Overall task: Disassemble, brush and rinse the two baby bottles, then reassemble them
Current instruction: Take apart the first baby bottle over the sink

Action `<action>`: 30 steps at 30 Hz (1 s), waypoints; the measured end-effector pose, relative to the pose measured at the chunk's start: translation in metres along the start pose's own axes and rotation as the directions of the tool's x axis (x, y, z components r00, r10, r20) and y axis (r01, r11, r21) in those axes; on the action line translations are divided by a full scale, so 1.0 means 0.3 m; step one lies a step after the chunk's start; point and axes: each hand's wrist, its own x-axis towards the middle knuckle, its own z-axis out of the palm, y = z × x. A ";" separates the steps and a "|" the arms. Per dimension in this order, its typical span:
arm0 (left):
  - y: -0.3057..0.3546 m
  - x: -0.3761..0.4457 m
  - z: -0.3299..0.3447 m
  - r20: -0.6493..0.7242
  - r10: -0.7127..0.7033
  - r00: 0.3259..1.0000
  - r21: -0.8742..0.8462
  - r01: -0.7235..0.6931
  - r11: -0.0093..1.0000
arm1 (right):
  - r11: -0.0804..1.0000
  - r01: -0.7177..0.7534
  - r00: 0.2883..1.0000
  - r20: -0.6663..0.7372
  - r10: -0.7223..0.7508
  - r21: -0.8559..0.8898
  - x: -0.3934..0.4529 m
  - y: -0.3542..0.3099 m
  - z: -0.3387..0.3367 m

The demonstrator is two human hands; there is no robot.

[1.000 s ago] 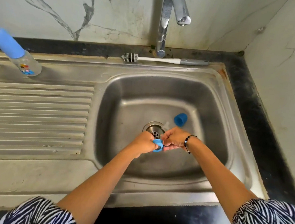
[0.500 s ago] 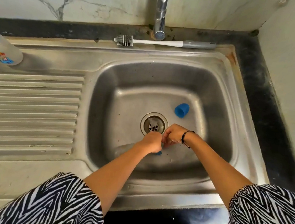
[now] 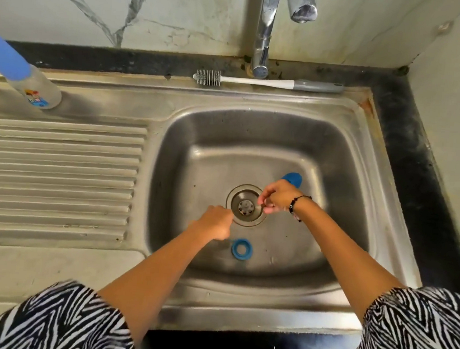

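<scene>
Disassembly looks about half done, judging by how the parts lie. One blue ring [image 3: 241, 249] rests flat on the sink [image 3: 377, 147] floor at 6 o'clock from the drain [image 3: 246, 205], just beside the left hand [image 3: 215, 222], whose fingers are clenched with nothing visible inside them. The right hand [image 3: 278, 196] hovers at 3 o'clock of the drain, fingers pinching something small and pale, possibly a teat, though blur makes that uncertain. A blue cap [image 3: 292, 178] lies touching the far side of that hand, at 1 o'clock from the drain. A second bottle [image 3: 36, 91], its blue cover on, stands assembled at 10 o'clock on the drainboard, with a sliver of another clear piece at the frame's left edge. The brush [image 3: 258, 80] lies untouched on the sink's back ledge at 12 o'clock, and no water runs from the tap [image 3: 265, 28], so brushing, rinsing and reassembly all seem left to do.

Steel is scuffed and dry-looking, with ridged draining grooves at 9 o'clock. Dark stone tabletop [image 3: 406, 160] borders the sink; pale marbled walls meet in a corner at 1 o'clock.
</scene>
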 end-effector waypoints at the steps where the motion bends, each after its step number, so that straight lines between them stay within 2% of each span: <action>1: -0.017 -0.006 0.003 0.026 -0.025 0.999 0.058 0.023 0.998 | 1.000 0.008 1.000 -0.008 -0.008 0.000 -0.003 -0.016 -0.007; 6: -0.060 -0.014 0.056 0.131 -0.135 0.982 0.237 0.101 0.966 | 0.999 0.030 1.000 0.001 -0.030 -0.035 -0.012 -0.031 0.010; 9: -0.052 -0.009 0.078 0.187 -0.110 0.976 0.282 0.054 0.958 | 0.998 0.036 0.999 0.012 -0.036 -0.050 -0.018 -0.004 0.021; 11: -0.043 -0.010 0.068 0.210 -0.094 0.973 0.252 0.039 0.967 | 0.997 0.055 0.998 -0.010 -0.056 -0.049 -0.025 0.003 0.010; 13: -0.036 -0.021 0.024 0.175 -0.081 0.981 0.138 0.057 0.989 | 0.993 0.101 0.992 -0.071 -0.105 -0.065 -0.029 -0.015 -0.016; 15: -0.037 -0.029 -0.039 0.078 -0.060 0.995 -0.061 0.065 0.996 | 0.968 0.195 0.957 -0.184 -0.223 -0.156 -0.024 -0.058 -0.048; 18: -0.035 -0.029 -0.148 -0.104 -0.063 0.993 -0.366 0.021 0.930 | 0.867 0.307 0.802 -0.384 -0.458 -0.392 -0.003 -0.158 -0.106; 20: -0.030 -0.031 -0.220 -0.208 -0.089 0.974 -0.499 -0.027 0.866 | 0.779 0.335 0.703 -0.410 -0.581 -0.531 0.022 -0.240 -0.154; 22: -0.025 -0.034 -0.277 -0.282 -0.106 0.954 -0.601 -0.089 0.794 | 0.691 0.301 0.644 -0.394 -0.656 -0.658 0.049 -0.321 -0.201; 24: -0.021 -0.040 -0.319 -0.323 -0.113 0.940 -0.655 -0.136 0.743 | 0.627 0.224 0.618 -0.389 -0.683 -0.746 0.074 -0.388 -0.239; 26: -0.022 -0.044 -0.338 -0.337 -0.111 0.935 -0.680 -0.160 0.716 | 0.586 0.125 0.624 -0.396 -0.674 -0.800 0.098 -0.427 -0.267; 30: -0.027 -0.049 -0.327 -0.339 -0.112 0.934 -0.727 -0.185 0.661 | 0.568 0.020 0.631 -0.430 -0.645 -0.823 0.154 -0.454 -0.304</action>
